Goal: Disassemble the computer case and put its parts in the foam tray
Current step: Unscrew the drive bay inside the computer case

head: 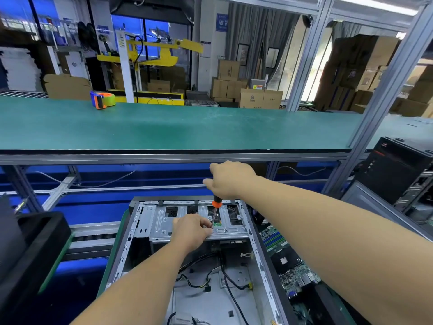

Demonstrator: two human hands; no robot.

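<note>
The right hand [230,181] grips the screwdriver [215,213] upright over the drive cage [187,227] for straight downward torque. The left hand [192,231] pinches at the tip, apparently steadying it on the screw.

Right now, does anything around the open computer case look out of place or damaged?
Nothing looks damaged. The right hand grips a screwdriver over the drive cage while the left hand steadies its tip. A bare circuit board lies right of the case, probably removed already.
</note>
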